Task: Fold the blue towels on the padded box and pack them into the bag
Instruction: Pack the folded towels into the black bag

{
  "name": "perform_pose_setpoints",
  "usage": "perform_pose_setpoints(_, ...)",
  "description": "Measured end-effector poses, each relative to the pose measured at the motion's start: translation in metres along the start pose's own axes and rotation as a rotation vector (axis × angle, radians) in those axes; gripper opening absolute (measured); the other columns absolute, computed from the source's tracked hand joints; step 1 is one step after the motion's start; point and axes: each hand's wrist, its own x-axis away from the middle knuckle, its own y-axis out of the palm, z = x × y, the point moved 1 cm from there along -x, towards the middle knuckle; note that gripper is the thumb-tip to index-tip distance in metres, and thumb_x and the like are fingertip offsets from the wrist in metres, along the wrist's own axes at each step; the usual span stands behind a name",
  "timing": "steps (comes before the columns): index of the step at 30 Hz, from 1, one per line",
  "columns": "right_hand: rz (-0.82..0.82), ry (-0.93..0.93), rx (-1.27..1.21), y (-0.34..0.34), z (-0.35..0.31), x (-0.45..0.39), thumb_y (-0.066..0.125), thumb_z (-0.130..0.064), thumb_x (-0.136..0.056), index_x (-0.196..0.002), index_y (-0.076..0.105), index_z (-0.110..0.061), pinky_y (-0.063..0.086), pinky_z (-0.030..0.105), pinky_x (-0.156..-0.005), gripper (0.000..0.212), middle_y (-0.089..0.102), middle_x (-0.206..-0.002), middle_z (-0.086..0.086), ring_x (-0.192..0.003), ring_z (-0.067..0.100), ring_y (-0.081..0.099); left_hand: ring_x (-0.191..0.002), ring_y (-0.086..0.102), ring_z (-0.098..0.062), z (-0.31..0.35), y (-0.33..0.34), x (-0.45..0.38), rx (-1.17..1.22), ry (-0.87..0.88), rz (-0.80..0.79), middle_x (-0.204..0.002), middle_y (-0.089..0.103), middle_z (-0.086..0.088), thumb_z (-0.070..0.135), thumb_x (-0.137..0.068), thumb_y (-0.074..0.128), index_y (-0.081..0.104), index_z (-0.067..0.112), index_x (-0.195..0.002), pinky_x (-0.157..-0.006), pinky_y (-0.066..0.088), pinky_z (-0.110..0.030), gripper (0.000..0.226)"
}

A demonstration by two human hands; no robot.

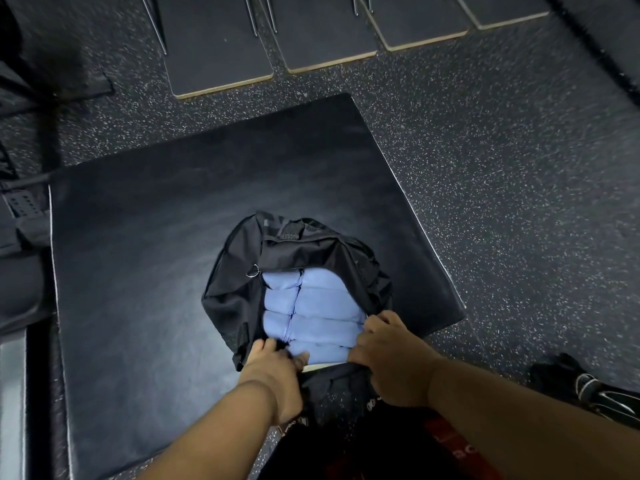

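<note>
A black bag point(242, 292) lay open on the padded box point(138, 237) at the centre of the frame, its mouth packed with folded blue towels point(311, 306) set in two columns side by side. The person's left hand point(273, 362) held the near left edge of the bag's opening, fingers curled over the fabric and the thumb touching the lowest towel. The right hand point(384, 344) gripped the near right edge of the opening, fingers bent over the black cloth just beside the towels. A small metal ring point(254, 270) hung at the upper left of the opening. The box sat on a dark speckled floor point(502, 168). Several flat dark boards with pale edges point(221, 57) lay in a row across the top of the frame. At the lower right, a black shoe with white stripes point(595, 396) rested on the floor, well apart from the bag.
</note>
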Motion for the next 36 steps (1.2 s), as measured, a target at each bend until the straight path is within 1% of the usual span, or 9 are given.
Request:
perform_pose_setpoints(7,0.008,0.017,0.0,-0.005,0.011,0.006,0.056,-0.034,-0.068,-0.09,0.062,-0.027,0.034,0.043,-0.092,0.023,0.057,-0.083,-0.007,-0.096,0.025,0.047,-0.14,0.026,-0.032,0.0,-0.01,0.011,0.055,0.128,0.22,-0.154,0.028,-0.003,0.057,-0.083,0.055,0.024,0.036,-0.164,-0.119,0.019,-0.043,0.089)
perform_pose_setpoints(12,0.019,0.037,0.009,-0.006,0.011,0.006,0.055,-0.032,-0.071,-0.094,0.065,-0.029,0.032,0.042,-0.09,0.025,0.057,-0.085,-0.006,-0.097,0.025,0.048,-0.146,0.028,-0.027,0.011,-0.006,-0.008,0.114,0.15,0.081,-0.163,0.029,0.005,0.053,-0.086,0.059,0.008,0.033,-0.167,-0.123,0.018,-0.04,0.097)
perform_pose_setpoints(17,0.043,0.039,0.017,0.001,0.008,0.007,0.054,-0.031,-0.07,-0.091,0.063,-0.029,0.032,0.042,-0.089,0.023,0.057,-0.082,-0.005,-0.095,0.025,0.05,-0.144,0.037,-0.026,0.004,-0.003,-0.008,0.096,0.118,0.068,-0.161,0.036,0.004,0.052,-0.084,0.058,0.019,0.033,-0.165,-0.119,0.019,-0.04,0.092)
perform_pose_setpoints(20,0.131,0.05,-0.005,-0.001,0.014,0.006,0.058,-0.034,-0.065,-0.083,0.06,-0.028,0.029,0.041,-0.088,0.019,0.055,-0.077,-0.008,-0.09,0.024,0.051,-0.131,0.045,-0.027,-0.011,-0.008,0.004,0.052,0.1,0.174,-0.142,0.053,0.003,0.052,-0.077,0.056,0.044,0.033,-0.152,-0.114,0.023,-0.042,0.079)
perform_pose_setpoints(23,0.17,0.04,0.014,-0.004,0.021,0.006,0.061,-0.033,-0.062,-0.083,0.061,-0.028,0.029,0.04,-0.087,0.022,0.056,-0.075,-0.009,-0.087,0.024,0.051,-0.118,0.044,-0.029,-0.031,-0.009,0.02,0.036,0.056,0.321,-0.12,0.061,0.002,0.07,-0.07,0.037,0.06,0.027,-0.128,-0.11,0.024,-0.043,0.075)
perform_pose_setpoints(26,0.204,0.052,0.044,-0.012,0.029,0.008,0.063,-0.032,-0.061,-0.083,0.063,-0.029,0.028,0.039,-0.086,0.022,0.056,-0.071,-0.009,-0.084,0.023,0.051,-0.096,0.047,-0.032,-0.046,-0.008,0.027,0.023,0.074,0.61,-0.098,0.062,-0.003,0.062,-0.058,0.05,0.067,0.021,-0.098,-0.105,0.03,-0.049,0.06)
perform_pose_setpoints(28,0.249,0.052,0.071,-0.021,0.038,0.011,0.065,-0.031,-0.06,-0.078,0.063,-0.029,0.029,0.038,-0.083,0.019,0.052,-0.068,-0.01,-0.081,0.021,0.048,-0.092,0.051,-0.034,-0.051,-0.012,0.029,0.026,0.05,0.713,-0.094,0.056,-0.003,0.059,-0.054,0.058,0.064,0.021,-0.092,-0.109,0.03,-0.056,0.054)
perform_pose_setpoints(34,0.335,0.088,0.103,-0.044,0.073,0.02,0.068,-0.027,-0.057,-0.075,0.062,-0.028,0.04,0.041,-0.083,0.019,0.053,-0.068,-0.01,-0.079,0.021,0.05,-0.099,0.052,-0.036,-0.064,-0.04,0.032,0.023,-0.065,0.776,-0.093,0.051,-0.001,0.073,-0.068,0.061,0.064,0.022,-0.087,-0.113,0.029,-0.06,0.055)
perform_pose_setpoints(36,0.352,0.105,0.109,-0.049,0.083,0.024,0.068,-0.026,-0.055,-0.074,0.061,-0.028,0.035,0.039,-0.083,0.02,0.054,-0.068,-0.01,-0.079,0.022,0.051,-0.101,0.051,-0.036,-0.072,-0.046,0.034,0.037,-0.107,0.776,-0.093,0.051,0.001,0.079,-0.071,0.058,0.066,0.024,-0.084,-0.114,0.028,-0.059,0.057)
